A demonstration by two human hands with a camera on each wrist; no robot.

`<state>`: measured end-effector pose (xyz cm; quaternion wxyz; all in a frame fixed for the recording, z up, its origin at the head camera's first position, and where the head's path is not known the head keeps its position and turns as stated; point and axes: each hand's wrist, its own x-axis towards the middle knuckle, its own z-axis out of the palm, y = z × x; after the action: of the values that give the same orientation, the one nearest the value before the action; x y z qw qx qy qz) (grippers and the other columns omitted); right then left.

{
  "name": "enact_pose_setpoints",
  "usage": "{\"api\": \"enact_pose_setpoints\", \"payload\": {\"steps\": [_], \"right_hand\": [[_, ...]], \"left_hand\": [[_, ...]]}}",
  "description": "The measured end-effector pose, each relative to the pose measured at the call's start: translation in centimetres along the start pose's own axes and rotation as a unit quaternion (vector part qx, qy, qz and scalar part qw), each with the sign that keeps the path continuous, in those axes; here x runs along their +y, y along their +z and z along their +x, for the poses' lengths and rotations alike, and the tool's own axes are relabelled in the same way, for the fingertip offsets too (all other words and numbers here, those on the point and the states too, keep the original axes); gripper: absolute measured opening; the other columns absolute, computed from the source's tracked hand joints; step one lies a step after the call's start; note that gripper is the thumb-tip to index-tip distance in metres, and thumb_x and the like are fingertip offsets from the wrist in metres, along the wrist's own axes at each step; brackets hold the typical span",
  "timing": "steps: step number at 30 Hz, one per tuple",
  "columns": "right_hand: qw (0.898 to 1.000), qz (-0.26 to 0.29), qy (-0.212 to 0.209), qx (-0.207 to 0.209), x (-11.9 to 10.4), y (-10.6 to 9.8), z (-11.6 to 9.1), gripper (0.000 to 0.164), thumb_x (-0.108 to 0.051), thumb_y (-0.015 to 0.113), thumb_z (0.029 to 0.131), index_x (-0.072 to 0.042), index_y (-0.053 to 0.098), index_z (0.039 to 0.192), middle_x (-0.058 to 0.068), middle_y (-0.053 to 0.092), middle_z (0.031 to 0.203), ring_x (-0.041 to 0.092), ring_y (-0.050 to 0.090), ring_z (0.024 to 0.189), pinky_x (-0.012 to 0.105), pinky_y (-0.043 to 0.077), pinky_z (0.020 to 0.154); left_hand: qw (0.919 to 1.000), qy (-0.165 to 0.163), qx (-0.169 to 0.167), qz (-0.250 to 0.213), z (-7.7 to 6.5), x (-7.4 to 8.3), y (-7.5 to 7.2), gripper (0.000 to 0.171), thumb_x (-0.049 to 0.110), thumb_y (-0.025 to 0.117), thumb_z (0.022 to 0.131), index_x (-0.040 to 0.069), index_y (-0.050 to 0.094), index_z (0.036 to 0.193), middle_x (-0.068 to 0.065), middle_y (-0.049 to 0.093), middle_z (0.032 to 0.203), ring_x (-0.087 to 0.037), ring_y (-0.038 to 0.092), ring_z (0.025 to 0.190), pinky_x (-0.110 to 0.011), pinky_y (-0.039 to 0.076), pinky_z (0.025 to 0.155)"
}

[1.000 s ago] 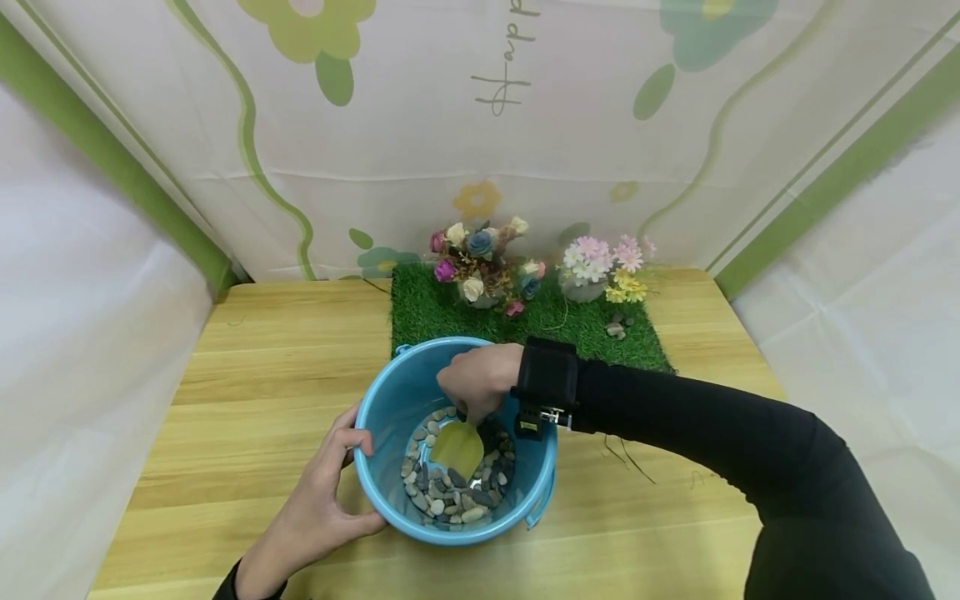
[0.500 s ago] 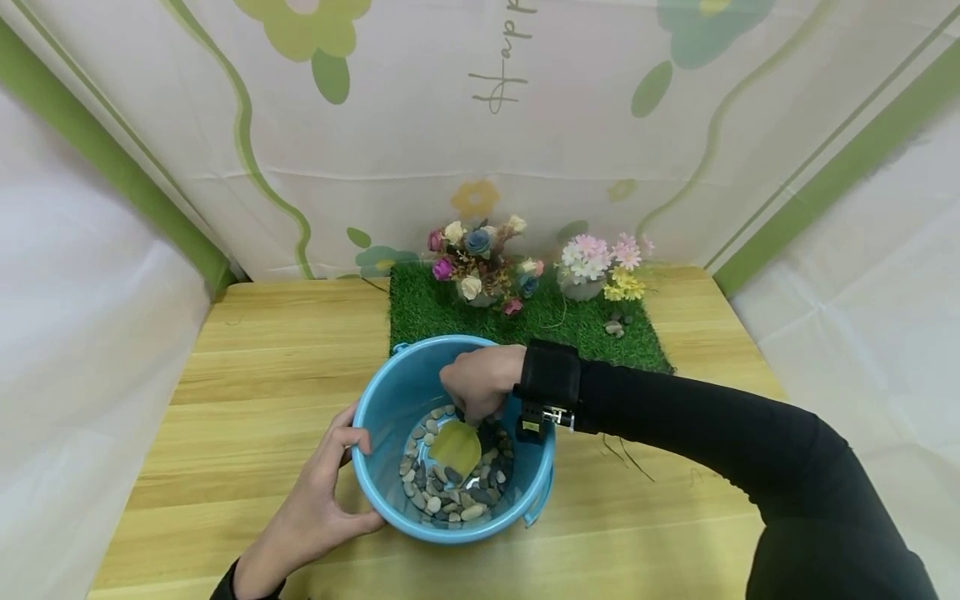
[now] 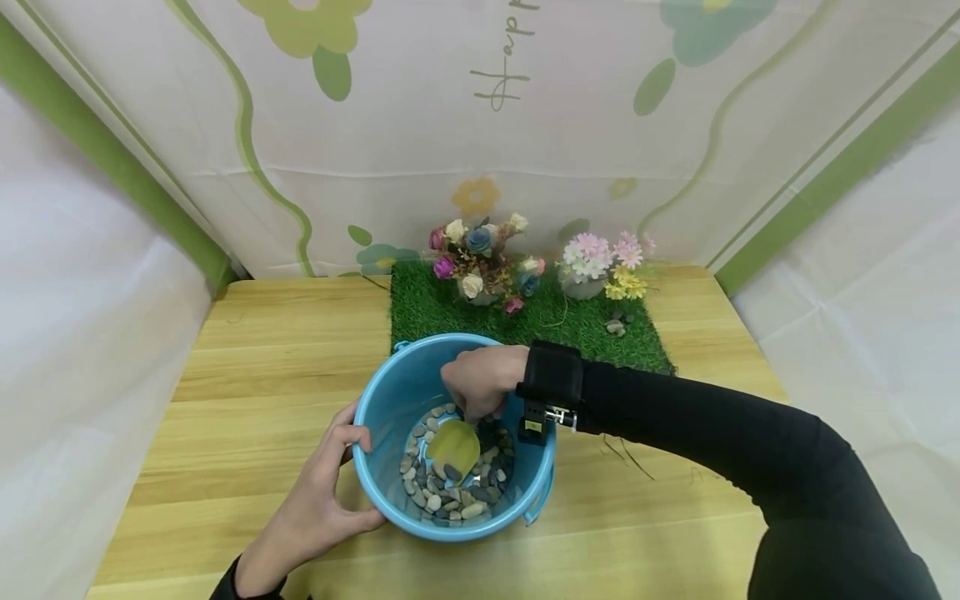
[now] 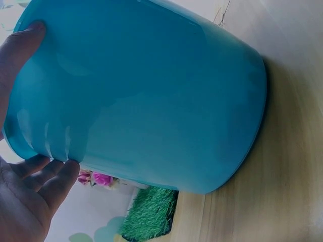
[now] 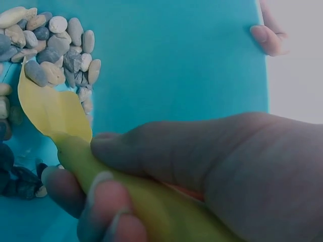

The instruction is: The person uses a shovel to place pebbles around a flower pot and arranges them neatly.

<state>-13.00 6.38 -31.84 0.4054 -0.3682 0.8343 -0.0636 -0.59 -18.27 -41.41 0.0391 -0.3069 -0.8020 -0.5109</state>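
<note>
My left hand [image 3: 322, 496] grips the near-left side of a blue plastic bucket [image 3: 367, 492], one finger hooked over its rim. In the left wrist view, the thumb and fingers spread around the bucket's outer wall. My right hand [image 3: 483, 379] reaches down inside the bucket and holds a yellow toy shovel [image 5: 55, 108] by its thick handle. The shovel's blade points at the pebbles [image 3: 450, 504] on the bucket floor, and a couple of pebbles [image 5: 44, 73] lie on its tip. More grey, tan and dark pebbles ring the bottom. The hand hides the handle in the head view.
The bucket stands on a wooden table [image 3: 277, 400]. Behind it an artificial grass mat [image 3: 540, 329] bears two flower arrangements, one of roses [image 3: 480, 242] and one of pink and yellow flowers [image 3: 600, 258], plus small stones [image 3: 616, 327]. Fabric walls enclose the table.
The shovel's blade has shifted slightly left and towards the near pebbles; a couple of them now overlap its tip. The left hand keeps its grip on the bucket.
</note>
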Motion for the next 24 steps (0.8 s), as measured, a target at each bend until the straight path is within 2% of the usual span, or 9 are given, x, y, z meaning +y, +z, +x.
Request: {"api": "enact_pose_setpoints", "payload": {"steps": [5, 13, 20, 24], "right_hand": [[1.0, 0.004, 0.007, 0.002, -0.06, 0.1, -0.09, 0.054, -0.008, 0.07, 0.097, -0.017, 0.049, 0.047, -0.002, 0.047, 0.043, 0.01, 0.049, 0.041, 0.022, 0.037, 0.045], [1.0, 0.021, 0.009, -0.005, 0.12, 0.39, -0.2, 0.041, -0.011, 0.069, 0.098, -0.006, 0.066, 0.057, -0.002, 0.049, 0.043, 0.009, 0.046, 0.04, 0.022, 0.034, 0.045], [0.999, 0.043, -0.027, 0.005, 0.04, 0.47, -0.12, 0.043, -0.008, 0.067, 0.099, -0.007, 0.062, 0.056, -0.003, 0.051, 0.045, 0.01, 0.048, 0.042, 0.023, 0.037, 0.047], [0.999, 0.043, -0.033, 0.003, 0.37, 0.48, -0.09, 0.042, -0.011, 0.067, 0.099, -0.005, 0.064, 0.058, -0.003, 0.05, 0.045, 0.01, 0.047, 0.042, 0.023, 0.036, 0.047]], "left_hand": [[1.0, 0.0, 0.0, -0.001, -0.06, -0.06, 0.0, 0.073, 0.004, 0.096, 0.065, 0.007, 0.043, 0.114, -0.017, 0.029, 0.159, -0.043, 0.043, 0.131, -0.041, 0.054, 0.092], [1.0, 0.002, -0.002, -0.003, -0.13, -0.11, 0.05, 0.073, -0.001, 0.095, 0.063, 0.004, 0.043, 0.114, -0.017, 0.03, 0.158, -0.042, 0.044, 0.132, -0.046, 0.054, 0.09], [1.0, 0.001, -0.001, -0.003, -0.09, -0.16, -0.01, 0.074, -0.001, 0.095, 0.062, 0.006, 0.043, 0.114, -0.016, 0.029, 0.159, -0.043, 0.043, 0.132, -0.045, 0.054, 0.09], [1.0, 0.002, -0.004, -0.005, -0.02, -0.17, -0.03, 0.073, 0.001, 0.095, 0.064, 0.007, 0.043, 0.115, -0.016, 0.029, 0.159, -0.042, 0.043, 0.132, -0.043, 0.054, 0.092]]}}
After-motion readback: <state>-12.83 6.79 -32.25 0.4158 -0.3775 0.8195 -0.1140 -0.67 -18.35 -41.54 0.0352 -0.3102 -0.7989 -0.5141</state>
